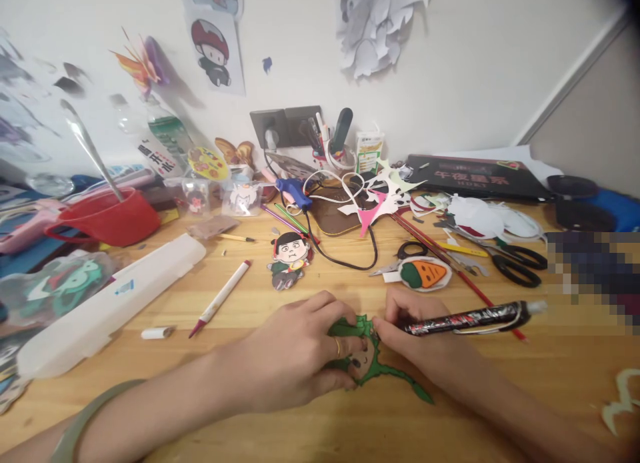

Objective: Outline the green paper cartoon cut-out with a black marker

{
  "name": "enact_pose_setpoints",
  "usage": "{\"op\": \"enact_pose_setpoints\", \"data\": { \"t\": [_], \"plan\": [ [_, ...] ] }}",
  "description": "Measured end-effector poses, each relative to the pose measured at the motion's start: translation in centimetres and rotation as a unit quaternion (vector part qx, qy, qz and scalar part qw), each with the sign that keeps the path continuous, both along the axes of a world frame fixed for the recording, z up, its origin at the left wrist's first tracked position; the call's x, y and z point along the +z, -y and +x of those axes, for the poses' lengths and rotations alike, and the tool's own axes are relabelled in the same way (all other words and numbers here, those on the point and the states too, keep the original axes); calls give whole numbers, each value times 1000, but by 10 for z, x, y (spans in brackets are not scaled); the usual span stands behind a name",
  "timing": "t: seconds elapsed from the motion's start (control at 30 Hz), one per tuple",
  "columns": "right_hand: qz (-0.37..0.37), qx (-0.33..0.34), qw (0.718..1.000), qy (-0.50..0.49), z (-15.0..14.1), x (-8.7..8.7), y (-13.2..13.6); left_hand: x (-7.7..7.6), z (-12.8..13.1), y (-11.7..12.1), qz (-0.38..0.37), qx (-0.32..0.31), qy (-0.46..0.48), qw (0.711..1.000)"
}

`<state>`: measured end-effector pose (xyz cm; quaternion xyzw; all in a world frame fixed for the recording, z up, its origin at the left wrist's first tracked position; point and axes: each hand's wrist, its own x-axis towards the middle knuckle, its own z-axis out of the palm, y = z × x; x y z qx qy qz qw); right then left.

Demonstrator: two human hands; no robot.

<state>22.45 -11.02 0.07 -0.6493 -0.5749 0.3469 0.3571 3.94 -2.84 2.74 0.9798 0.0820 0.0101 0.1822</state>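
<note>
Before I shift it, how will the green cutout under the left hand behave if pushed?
The green cutout looks thin and flat, so it is probably light and apt to slide. Its narrow strip likely bends easily. The left hand resting across it may limit sliding.

The left hand lies palm-down, fingers spread; the right hand is curled.

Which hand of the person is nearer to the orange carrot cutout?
Right. The right hand, holding the pen, is just on the near side of the carrot cutout; the left hand is farther off, to its left.
</note>
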Motion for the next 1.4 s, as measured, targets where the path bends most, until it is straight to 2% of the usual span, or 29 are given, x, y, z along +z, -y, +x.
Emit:
{"op": "enact_pose_setpoints", "data": {
  "t": [0.63,0.87,1.4],
  "plan": [
    [21,-2,999,29,-1,-4,-2,0,-1,1,16,-9,-10,1000],
    [1,8,1000,27,-2,1,-2,-1,-1,2,18,-11,-21,1000],
    [13,13,999,49,-1,-2,-1,-1,-1,1,23,-10,-18,1000]
  ]
}}
